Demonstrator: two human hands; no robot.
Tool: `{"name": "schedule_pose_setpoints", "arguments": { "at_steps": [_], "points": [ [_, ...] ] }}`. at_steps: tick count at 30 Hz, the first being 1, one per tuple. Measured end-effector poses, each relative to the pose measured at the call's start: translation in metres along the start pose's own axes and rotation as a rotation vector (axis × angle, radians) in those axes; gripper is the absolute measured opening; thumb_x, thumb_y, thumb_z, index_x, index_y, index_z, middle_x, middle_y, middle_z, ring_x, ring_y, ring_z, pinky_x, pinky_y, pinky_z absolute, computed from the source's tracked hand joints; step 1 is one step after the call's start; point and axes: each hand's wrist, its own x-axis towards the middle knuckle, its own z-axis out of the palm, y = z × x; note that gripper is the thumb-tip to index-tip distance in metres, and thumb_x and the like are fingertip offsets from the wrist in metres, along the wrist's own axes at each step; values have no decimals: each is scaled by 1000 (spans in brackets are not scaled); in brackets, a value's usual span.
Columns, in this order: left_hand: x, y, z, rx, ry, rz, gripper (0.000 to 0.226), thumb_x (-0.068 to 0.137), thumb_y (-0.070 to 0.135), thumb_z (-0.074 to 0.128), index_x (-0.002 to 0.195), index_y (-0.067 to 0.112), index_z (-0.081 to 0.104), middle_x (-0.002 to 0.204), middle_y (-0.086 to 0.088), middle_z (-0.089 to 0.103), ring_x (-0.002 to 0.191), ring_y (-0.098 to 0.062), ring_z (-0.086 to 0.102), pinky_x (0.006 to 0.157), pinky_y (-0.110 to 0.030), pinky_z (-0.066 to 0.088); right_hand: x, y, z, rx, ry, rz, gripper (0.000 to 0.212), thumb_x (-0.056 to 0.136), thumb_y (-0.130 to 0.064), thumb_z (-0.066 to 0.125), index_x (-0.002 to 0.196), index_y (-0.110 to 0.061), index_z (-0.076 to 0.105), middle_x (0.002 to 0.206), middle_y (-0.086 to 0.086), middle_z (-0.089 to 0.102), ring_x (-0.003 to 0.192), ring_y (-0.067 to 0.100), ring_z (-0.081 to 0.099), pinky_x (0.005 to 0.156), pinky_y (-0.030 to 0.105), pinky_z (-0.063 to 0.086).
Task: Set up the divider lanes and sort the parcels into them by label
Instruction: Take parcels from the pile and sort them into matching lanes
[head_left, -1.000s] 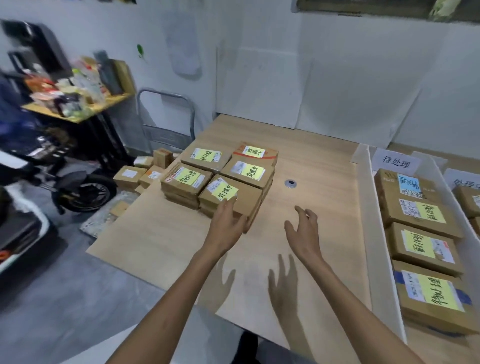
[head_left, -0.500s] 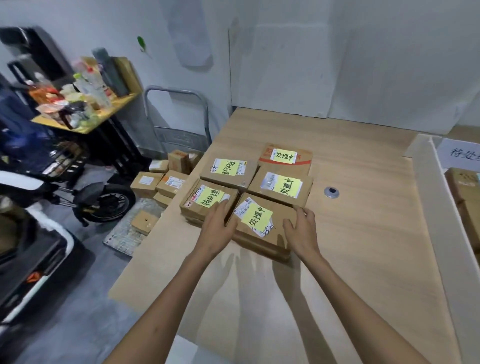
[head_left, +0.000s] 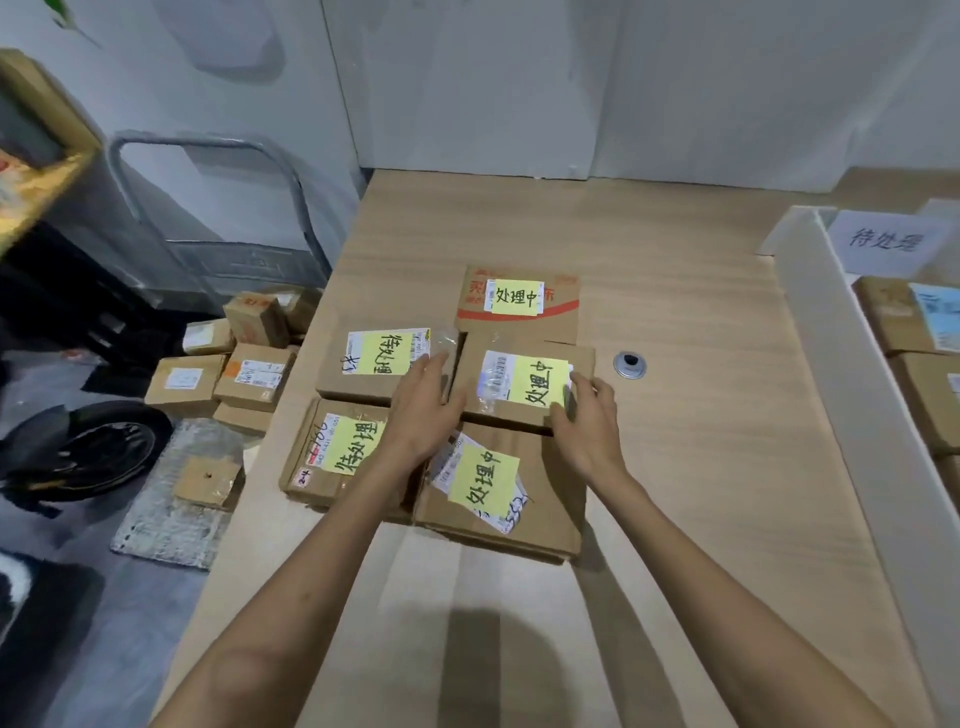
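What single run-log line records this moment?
stage: pick | left hand: touches middle parcel left edge | right hand: grips right edge

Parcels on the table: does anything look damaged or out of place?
Slightly. The nearest parcel sits askew to its neighbours, and its white shipping label looks crumpled under the yellow note. Loose boxes lie on the floor beside the table.

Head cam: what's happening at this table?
A person is sorting labelled parcels on the wooden table. Both hands are on one 处理中 parcel in a cluster of five: the left hand lies flat along its left edge, and the right hand curls over its right edge. Beyond the white divider, sorted parcels already sit in a lane.
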Motion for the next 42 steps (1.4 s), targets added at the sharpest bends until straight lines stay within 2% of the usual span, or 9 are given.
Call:
{"name": "schedule_pose_setpoints", "arguments": {
  "at_steps": [4, 9, 14, 18, 22, 25, 30, 37, 42],
  "points": [
    [72, 1, -4, 22, 1, 97, 49, 100, 29, 51, 145, 15, 40, 144, -12, 44, 135, -27, 38, 105, -31, 31, 56, -7, 4, -70, 55, 43, 51, 96, -18, 50, 145, -10, 38, 151, 16, 27, 140, 32, 27, 112, 39, 29],
    [161, -8, 5, 210, -35, 138, 48, 98, 33, 47, 142, 14, 43, 126, -16, 53, 121, -35, 48, 104, -43, 36, 126, -12, 6, -149, 110, 81, 53, 98, -22, 46, 148, -10, 33, 152, 18, 27, 139, 35, 29, 111, 41, 28],
    [216, -19, 29, 410, -228, 76, 61, 98, 45, 43, 152, 23, 26, 130, -22, 53, 119, -40, 52, 101, -45, 39, 174, -2, 19, -280, 31, 151, 52, 97, -31, 47, 145, -18, 34, 129, 18, 52, 121, 39, 47, 99, 47, 37],
    [226, -24, 40, 362, -303, 53, 68, 96, 42, 50, 155, 30, 17, 128, -21, 52, 115, -40, 54, 97, -44, 44, 187, 1, 24, -415, -6, 151, 49, 94, -31, 51, 140, -19, 36, 118, 15, 61, 111, 39, 53, 88, 46, 40],
    [223, -19, 38, 271, -251, 68, 70, 94, 38, 54, 155, 31, 21, 124, -20, 52, 111, -41, 55, 94, -42, 46, 187, -1, 22, -298, 93, 136, 47, 90, -24, 55, 135, -22, 44, 111, 13, 65, 104, 40, 57, 85, 46, 49],
    [216, -1, 29, 203, -160, 138, 69, 93, 34, 54, 154, 31, 23, 123, -20, 52, 111, -42, 53, 94, -44, 47, 177, -8, 9, -228, 210, 104, 55, 92, -21, 56, 144, -22, 39, 116, 14, 64, 107, 38, 57, 84, 41, 47],
    [192, 55, 13, 94, -18, 251, 64, 93, 33, 50, 152, 36, 25, 123, -18, 50, 114, -39, 49, 95, -48, 47, 149, -21, -33, -53, 344, 58, 63, 90, -21, 58, 148, -28, 34, 127, 5, 62, 117, 26, 56, 99, 42, 49],
    [113, 155, 38, 47, -31, 383, 66, 93, 29, 51, 153, 37, 23, 128, -16, 49, 120, -35, 43, 94, -46, 44, 57, 0, -132, -24, 495, 80, 66, 92, -21, 59, 151, -26, 31, 140, -1, 54, 128, 20, 49, 109, 43, 43],
    [26, 246, 88, -13, -79, 521, 66, 90, 30, 50, 149, 43, 23, 118, -10, 50, 115, -31, 43, 92, -48, 46, -47, 41, -229, -64, 611, 104, 61, 93, -15, 56, 149, -27, 34, 136, -1, 57, 124, 22, 51, 102, 38, 42]
  ]
}}
